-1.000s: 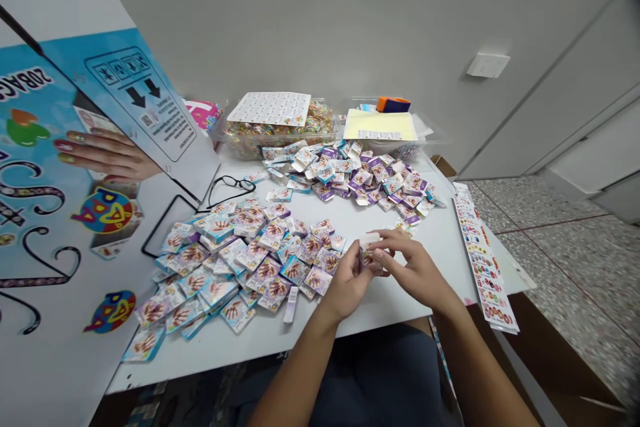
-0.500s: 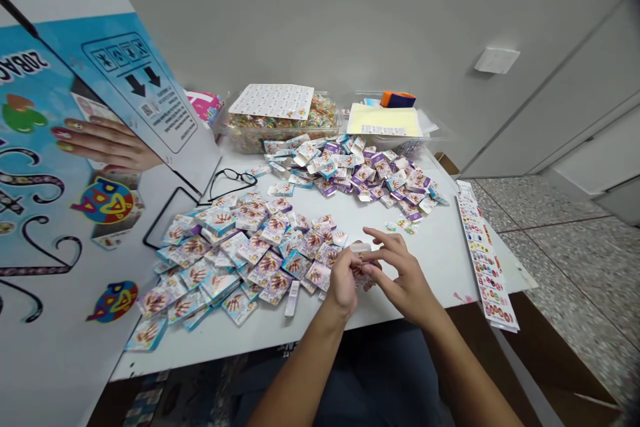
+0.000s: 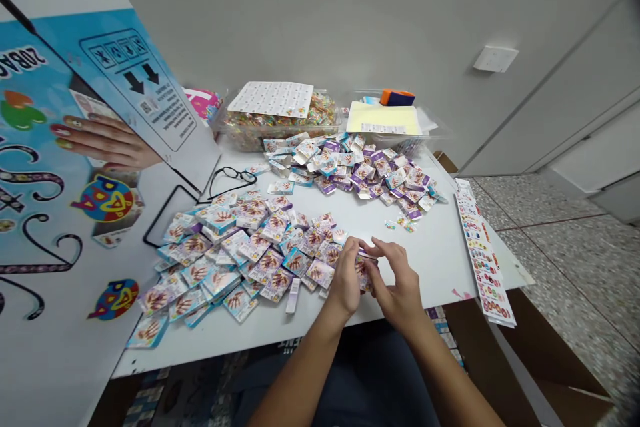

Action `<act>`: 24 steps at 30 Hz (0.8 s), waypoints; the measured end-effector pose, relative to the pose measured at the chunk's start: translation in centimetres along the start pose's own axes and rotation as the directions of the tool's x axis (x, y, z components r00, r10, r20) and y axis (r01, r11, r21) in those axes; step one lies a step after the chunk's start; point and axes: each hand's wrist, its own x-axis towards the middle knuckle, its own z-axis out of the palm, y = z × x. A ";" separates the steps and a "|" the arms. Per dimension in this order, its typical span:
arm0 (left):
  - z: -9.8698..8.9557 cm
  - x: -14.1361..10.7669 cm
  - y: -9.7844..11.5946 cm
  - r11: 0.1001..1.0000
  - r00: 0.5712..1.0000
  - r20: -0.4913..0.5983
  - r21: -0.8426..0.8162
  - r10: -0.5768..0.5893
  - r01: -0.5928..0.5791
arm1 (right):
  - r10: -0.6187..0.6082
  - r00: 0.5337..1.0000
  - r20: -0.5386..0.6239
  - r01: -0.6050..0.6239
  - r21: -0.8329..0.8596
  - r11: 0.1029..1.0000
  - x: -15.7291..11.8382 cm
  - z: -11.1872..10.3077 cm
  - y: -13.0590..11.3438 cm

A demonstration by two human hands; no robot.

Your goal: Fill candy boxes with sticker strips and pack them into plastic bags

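A small purple-and-white printed box (image 3: 364, 273) is held between my two hands above the table's front part. My left hand (image 3: 346, 280) grips it from the left, fingers curled along its side. My right hand (image 3: 397, 280) closes on it from the right, with thumb and fingers at its top edge. The fingers hide part of the box. Left of my hands spreads a pile of similar small boxes (image 3: 270, 260), blue and purple. Behind lies a second heap of small boxes (image 3: 350, 163), some with flaps raised. Several tiny clear packets (image 3: 403, 223) lie beyond my right hand.
A clear tub (image 3: 245, 130) of colourful packets stands at the back, a sheet on top. Another tub (image 3: 400, 141) carries yellow paper (image 3: 384, 119). Glasses (image 3: 233, 177) lie beside a large printed carton (image 3: 115, 147). Sticker strips (image 3: 483, 250) overhang the right edge. An open cardboard box (image 3: 545, 360) stands below.
My right hand's outstretched fingers have bent and come down onto the box's top. The raised pale flap no longer shows. Both hands still hold the box.
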 end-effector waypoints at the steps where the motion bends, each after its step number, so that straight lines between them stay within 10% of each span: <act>1: 0.0 -0.1 0.0 0.999 0.999 0.023 0.006 0.035 -0.035 | 0.037 0.999 -0.012 -0.037 0.030 0.999 -0.1 0.2 -0.2; 6: 0.1 -0.8 0.6 0.980 0.973 0.177 0.102 0.148 -0.168 | 0.350 0.935 -0.055 -0.315 0.320 0.893 0.2 0.6 -0.6; 10: -0.1 -0.9 1.0 0.934 0.955 0.199 0.239 0.219 -0.264 | -0.015 0.985 -0.170 0.001 -0.082 0.997 0.5 -0.5 -0.2; 13: -0.5 -0.7 0.9 0.908 0.941 0.215 0.275 0.263 -0.316 | -0.329 0.943 0.055 0.327 -0.355 0.876 0.1 -1.2 0.0; 24: -1.2 -0.6 -0.2 0.966 0.968 0.182 0.161 0.171 -0.201 | -0.292 0.932 0.216 0.350 -0.315 0.882 -0.3 -1.3 -0.6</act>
